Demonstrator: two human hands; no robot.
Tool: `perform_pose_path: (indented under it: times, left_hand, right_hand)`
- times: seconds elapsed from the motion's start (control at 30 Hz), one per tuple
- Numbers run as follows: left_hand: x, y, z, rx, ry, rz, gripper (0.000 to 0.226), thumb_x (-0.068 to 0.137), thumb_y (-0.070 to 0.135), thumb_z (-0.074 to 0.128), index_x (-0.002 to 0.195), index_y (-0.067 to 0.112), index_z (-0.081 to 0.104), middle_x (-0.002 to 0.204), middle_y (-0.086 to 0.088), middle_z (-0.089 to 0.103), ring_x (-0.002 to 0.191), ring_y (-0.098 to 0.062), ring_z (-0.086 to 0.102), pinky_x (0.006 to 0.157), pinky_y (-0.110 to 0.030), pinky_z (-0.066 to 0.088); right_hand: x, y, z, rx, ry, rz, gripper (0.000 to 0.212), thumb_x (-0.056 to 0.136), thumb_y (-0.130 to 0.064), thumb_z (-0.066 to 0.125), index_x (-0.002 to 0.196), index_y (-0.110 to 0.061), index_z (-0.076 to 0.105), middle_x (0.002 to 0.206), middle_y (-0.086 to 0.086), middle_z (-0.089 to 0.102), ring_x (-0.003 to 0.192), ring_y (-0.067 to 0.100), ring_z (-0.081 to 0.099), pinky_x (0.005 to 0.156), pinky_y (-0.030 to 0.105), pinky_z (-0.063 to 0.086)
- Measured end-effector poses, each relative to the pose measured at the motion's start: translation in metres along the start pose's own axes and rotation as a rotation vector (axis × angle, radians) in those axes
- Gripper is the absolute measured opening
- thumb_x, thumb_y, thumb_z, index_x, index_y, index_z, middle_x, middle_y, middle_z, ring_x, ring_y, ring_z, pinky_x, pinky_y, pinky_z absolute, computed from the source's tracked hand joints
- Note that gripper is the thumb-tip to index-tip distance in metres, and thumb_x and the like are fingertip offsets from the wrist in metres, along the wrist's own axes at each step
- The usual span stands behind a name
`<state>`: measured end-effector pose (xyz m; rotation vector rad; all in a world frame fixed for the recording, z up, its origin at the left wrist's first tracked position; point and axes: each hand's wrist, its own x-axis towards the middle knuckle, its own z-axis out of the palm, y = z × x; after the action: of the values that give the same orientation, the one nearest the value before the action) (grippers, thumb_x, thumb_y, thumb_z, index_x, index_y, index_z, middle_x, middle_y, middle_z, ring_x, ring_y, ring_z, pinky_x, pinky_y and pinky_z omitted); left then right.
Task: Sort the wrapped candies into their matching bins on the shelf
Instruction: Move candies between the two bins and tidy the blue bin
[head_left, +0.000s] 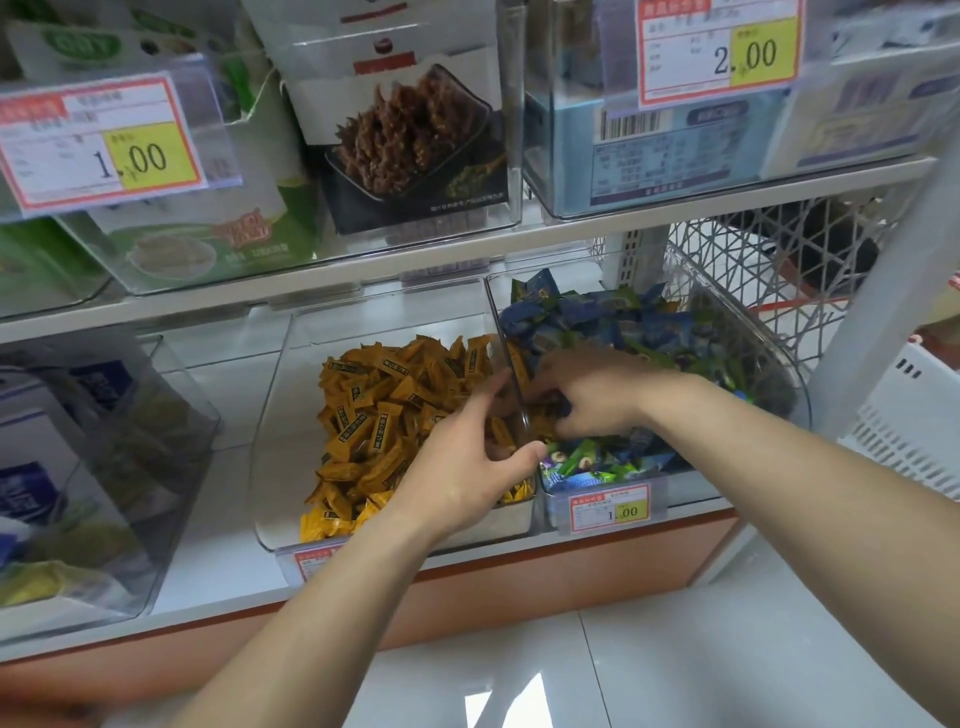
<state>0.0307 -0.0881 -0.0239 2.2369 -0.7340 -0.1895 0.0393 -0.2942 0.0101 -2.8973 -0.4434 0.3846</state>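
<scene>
Two clear plastic bins stand side by side on the lower shelf. The left bin (270, 467) holds a heap of orange wrapped candies (379, 415). The right bin (795, 405) holds blue and green wrapped candies (587, 462). My left hand (467, 462) lies over the right side of the orange bin, thumb against the wall between the bins, fingers curled toward the orange candies. My right hand (587, 389) reaches into the right bin near that wall, fingers curled down onto dark-orange candies among the blue and green ones; what it grips is hidden.
A price tag (610, 509) hangs on the right bin's front. The upper shelf (467, 254) carries clear boxes of snack packs and larger price tags (98, 140). Clear bins with packets stand at left (104, 467). A white wire basket (769, 260) stands at right.
</scene>
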Motion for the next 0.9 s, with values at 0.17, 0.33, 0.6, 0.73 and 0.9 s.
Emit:
perform_pose_path:
  times: [0.17,0.33,0.6,0.73,0.9]
  left_hand:
    - [-0.001,0.001,-0.001,-0.006,-0.006,0.008,0.084,0.08,0.06,0.062,0.151,0.044,0.02,0.128,0.023,0.05,0.082,0.007,0.063,0.078,-0.024,0.056]
    - [0.0,0.001,-0.003,-0.016,-0.017,0.01,0.084,0.079,0.062,0.063,0.15,0.045,0.021,0.125,0.024,0.051,0.083,0.01,0.062,0.071,-0.009,0.049]
    - [0.001,0.003,-0.006,-0.011,-0.011,-0.024,0.091,0.067,0.074,0.059,0.146,0.048,0.024,0.12,0.025,0.053,0.091,0.017,0.058,0.072,-0.002,0.046]
    - [0.006,0.004,-0.005,0.12,0.078,-0.014,0.087,0.066,0.073,0.06,0.143,0.039,0.037,0.133,0.015,0.055,0.12,-0.006,0.054,0.098,-0.022,0.044]
    - [0.01,0.026,-0.002,0.083,0.283,0.079,0.073,0.082,0.066,0.054,0.145,0.033,0.038,0.137,0.009,0.055,0.126,-0.009,0.049,0.103,-0.028,0.043]
  right_hand:
    - [0.01,0.002,0.006,-0.125,-0.093,0.045,0.051,0.087,-0.044,0.066,0.137,-0.038,0.054,0.125,-0.001,0.043,0.111,0.024,0.05,0.089,0.037,0.051]
    - [0.012,0.005,0.006,-0.007,-0.002,0.026,0.029,0.086,-0.029,0.071,0.115,-0.031,0.068,0.102,-0.005,0.056,0.09,0.018,0.058,0.074,0.035,0.054]
    - [0.001,0.012,-0.005,0.242,0.205,-0.026,0.015,0.086,-0.026,0.073,0.079,-0.037,0.065,0.089,-0.016,0.059,0.088,0.011,0.059,0.079,0.034,0.048]
    - [-0.015,0.014,-0.021,0.451,0.409,-0.006,0.023,0.082,-0.027,0.079,0.074,-0.042,0.065,0.091,-0.016,0.061,0.092,0.005,0.057,0.083,0.032,0.044]
    - [-0.032,0.005,-0.033,0.803,0.535,0.055,0.009,0.084,-0.021,0.079,0.078,-0.022,0.072,0.077,-0.004,0.072,0.078,0.013,0.067,0.074,0.033,0.053]
